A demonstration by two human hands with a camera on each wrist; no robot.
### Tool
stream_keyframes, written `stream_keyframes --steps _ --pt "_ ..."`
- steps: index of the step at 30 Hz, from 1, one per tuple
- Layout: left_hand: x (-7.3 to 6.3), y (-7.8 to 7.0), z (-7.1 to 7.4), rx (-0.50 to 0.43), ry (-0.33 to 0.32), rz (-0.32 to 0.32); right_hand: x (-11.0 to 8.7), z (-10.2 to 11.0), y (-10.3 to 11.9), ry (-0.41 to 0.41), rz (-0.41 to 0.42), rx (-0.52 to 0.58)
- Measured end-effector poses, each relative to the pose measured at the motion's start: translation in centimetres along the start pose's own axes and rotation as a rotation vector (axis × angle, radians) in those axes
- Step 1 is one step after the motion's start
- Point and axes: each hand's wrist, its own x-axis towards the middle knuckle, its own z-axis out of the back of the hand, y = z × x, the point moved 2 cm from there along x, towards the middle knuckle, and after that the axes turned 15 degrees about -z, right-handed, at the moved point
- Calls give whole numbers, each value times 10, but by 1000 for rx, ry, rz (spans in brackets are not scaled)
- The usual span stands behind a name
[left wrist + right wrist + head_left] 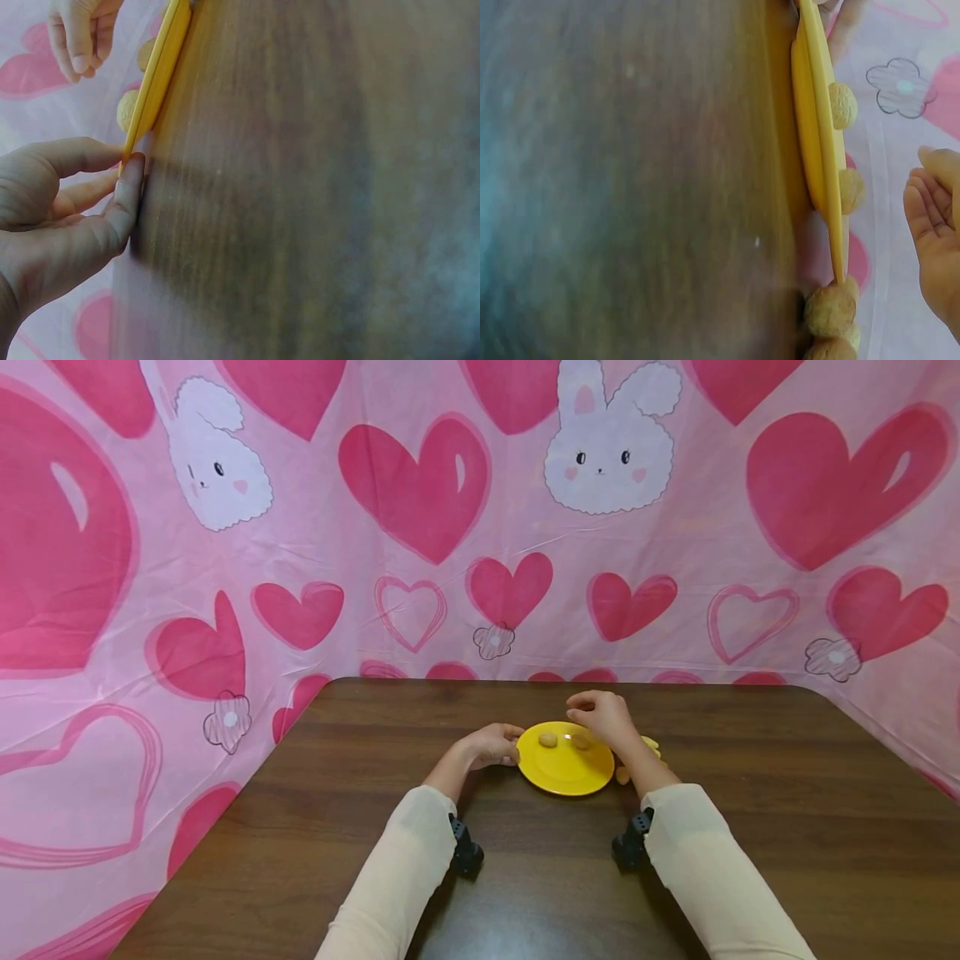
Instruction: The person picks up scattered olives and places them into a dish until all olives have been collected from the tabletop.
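Observation:
A round yellow plate (566, 773) lies on the table with two tan, rough-shelled walnuts (548, 740) on its far half. My left hand (492, 746) pinches the plate's left rim, thumb below and fingers above in the left wrist view. Over the plate's far right side is my right hand (604, 718), raised above the surface. Its fingers (932, 204) curl loosely, and nothing shows between them. In the right wrist view, more walnuts (830, 309) sit close by the plate's right edge; in the head view my right forearm partly hides them.
The brown wooden table (765, 827) stretches out on both sides of the plate. Behind it hangs a pink cloth (525, 635) with hearts and rabbits. Several yellowish pieces (654, 747) show beyond my right wrist. Each wrist carries a black camera (467, 850).

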Motion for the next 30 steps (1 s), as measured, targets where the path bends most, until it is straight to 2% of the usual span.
stream_keyframes --steps 4,9,16,22,30 --pt "0 0 0 10 -2 -1 0 6 -5 -39 -31 38" --pt "-1 -1 -1 11 -3 -3 1 15 -12 -72 -109 122" --pt "0 1 -1 -2 -3 -5 -1 28 -24 -198 -76 97" --pt "0 1 0 3 -3 0 -3 39 -34 -159 -134 108" --pt "0 1 1 14 -1 -6 -7 52 -46 -146 -125 18"
